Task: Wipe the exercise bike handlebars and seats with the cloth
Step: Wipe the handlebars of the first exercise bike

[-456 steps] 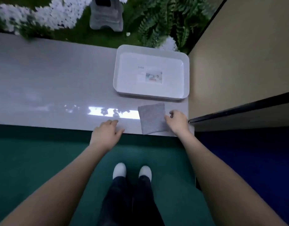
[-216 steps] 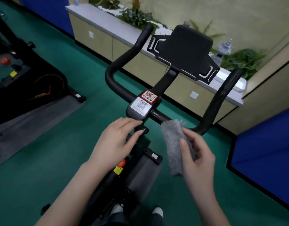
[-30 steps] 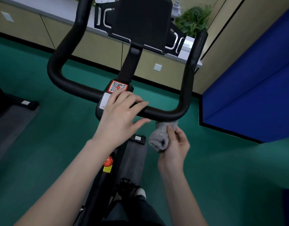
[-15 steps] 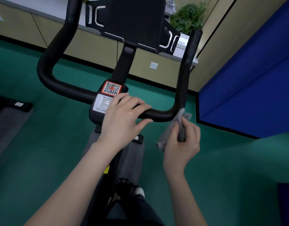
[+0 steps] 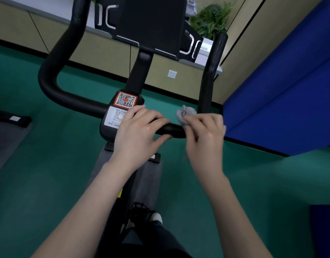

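L hand [image 5: 140,131] lies over handlebar [image 5: 82,103] crossbar just right of QR sticker [image 5: 126,99], fingers on top, thumb under, gripping loosely. R hand [image 5: 205,131], palm down, fingers curled, bunches grey cloth [image 5: 185,114] against bar's right bend. Both forearms reach fwd.

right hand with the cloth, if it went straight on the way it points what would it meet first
Probably the handlebar: the right hand, gripping the cloth, sits at its right bend, where the bar turns up just ahead. Depth is unclear from this one view.
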{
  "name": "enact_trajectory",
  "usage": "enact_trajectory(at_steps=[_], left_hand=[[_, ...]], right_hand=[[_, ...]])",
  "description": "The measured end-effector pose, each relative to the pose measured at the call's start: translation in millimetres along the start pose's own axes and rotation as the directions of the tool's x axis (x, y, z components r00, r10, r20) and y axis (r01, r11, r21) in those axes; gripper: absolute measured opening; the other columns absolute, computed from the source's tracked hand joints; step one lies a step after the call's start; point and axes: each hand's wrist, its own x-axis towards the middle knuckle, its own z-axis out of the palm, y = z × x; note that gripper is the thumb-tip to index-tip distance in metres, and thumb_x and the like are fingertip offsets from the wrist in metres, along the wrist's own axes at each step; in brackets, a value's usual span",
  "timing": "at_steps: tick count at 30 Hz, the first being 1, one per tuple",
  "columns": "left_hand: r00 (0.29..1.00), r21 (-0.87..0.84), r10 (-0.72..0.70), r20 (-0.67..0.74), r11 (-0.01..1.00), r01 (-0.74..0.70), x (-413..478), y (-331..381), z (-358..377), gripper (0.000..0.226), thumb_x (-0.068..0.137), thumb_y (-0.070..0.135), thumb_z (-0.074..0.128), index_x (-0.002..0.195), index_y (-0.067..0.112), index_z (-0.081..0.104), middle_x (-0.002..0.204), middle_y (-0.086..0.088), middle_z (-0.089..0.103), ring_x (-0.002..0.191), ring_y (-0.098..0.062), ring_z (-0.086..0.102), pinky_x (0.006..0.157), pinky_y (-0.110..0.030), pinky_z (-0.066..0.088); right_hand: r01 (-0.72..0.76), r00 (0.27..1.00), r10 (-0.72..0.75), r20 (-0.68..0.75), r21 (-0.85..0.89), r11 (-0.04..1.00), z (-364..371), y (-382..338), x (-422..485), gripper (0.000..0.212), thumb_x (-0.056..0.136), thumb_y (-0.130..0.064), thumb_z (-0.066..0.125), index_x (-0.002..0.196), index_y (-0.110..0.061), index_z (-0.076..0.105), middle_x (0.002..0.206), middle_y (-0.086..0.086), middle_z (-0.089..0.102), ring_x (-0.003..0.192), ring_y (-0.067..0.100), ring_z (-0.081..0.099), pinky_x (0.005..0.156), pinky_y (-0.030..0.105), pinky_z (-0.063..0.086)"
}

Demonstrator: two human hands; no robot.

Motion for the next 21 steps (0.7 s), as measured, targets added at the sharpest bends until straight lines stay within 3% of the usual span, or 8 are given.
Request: enact_trajectory(at_steps=[3, 9, 13, 17, 21], left_hand=[[1.000, -0.004, -0.004, 0.015, 1.000, 0.004, 0, 1, -1, 0.029, 0.077, 0.039, 0.073, 0.098, 0.018, 0.073, 0.089, 0.003, 0.067, 0.082, -0.019, 0.061, 0.101, -0.032, 0.034], [1.000, 0.007, 0.004, 0.021, 1.000, -0.005, 0, 1, -1, 0.030, 0.077, 0.038, 0.073, 0.098, 0.017, 0.073, 0.090, 0.003, 0.067, 0.082, -0.020, 0.061, 0.101, -0.032, 0.034], [0.999, 0.003, 0.002, 0.035, 1.000, -0.002, 1, 2, -3, 0.029, 0.078, 0.038, 0.072, 0.099, 0.017, 0.073, 0.090, 0.003, 0.066, 0.082, -0.020, 0.061, 0.102, -0.033, 0.035], [0.999, 0.002, -0.008, 0.052, 1.000, 0.008, 1, 3, -3, 0.030, 0.078, 0.040, 0.071, 0.099, 0.018, 0.073, 0.091, 0.003, 0.066, 0.083, -0.020, 0.061, 0.102, -0.033, 0.034], [0.997, 0.014, -0.021, 0.077, 1.000, 0.020, 2, 7, -4, 0.038, 0.079, 0.048, 0.066, 0.098, 0.016, 0.072, 0.091, 0.003, 0.066, 0.086, -0.021, 0.061, 0.105, -0.036, 0.032]], right_hand=[[-0.053, 0.998, 0.053, 0.032, 0.002, 0.999, -2, 5, 11, 0.016, 0.085, -0.004, 0.065, 0.098, -0.009, 0.073, 0.094, 0.003, 0.065, 0.093, 0.017, 0.043, 0.077, 0.034, 0.041], [0.019, 0.966, -0.037, 0.254, 0.072, 0.997, -9, 2, 30, 0.017, 0.082, 0.000, 0.066, 0.093, -0.009, 0.076, 0.090, 0.006, 0.070, 0.085, 0.026, 0.053, 0.078, 0.011, 0.030], [-0.059, 0.939, 0.029, 0.342, 0.079, 0.995, -22, 12, 51, 0.014, 0.086, -0.013, 0.068, 0.097, -0.013, 0.077, 0.097, 0.006, 0.072, 0.096, 0.026, 0.058, 0.081, 0.013, 0.032], [-0.070, 0.921, 0.015, 0.389, 0.128, 0.989, -21, 3, 48, 0.019, 0.085, -0.006, 0.067, 0.099, -0.014, 0.077, 0.102, 0.001, 0.073, 0.101, 0.020, 0.059, 0.088, 0.014, 0.036], [-0.010, 0.886, -0.027, 0.463, 0.079, 0.997, -23, 11, 59, 0.022, 0.084, -0.002, 0.065, 0.100, -0.013, 0.076, 0.101, 0.002, 0.073, 0.101, 0.024, 0.058, 0.084, 0.016, 0.036]])
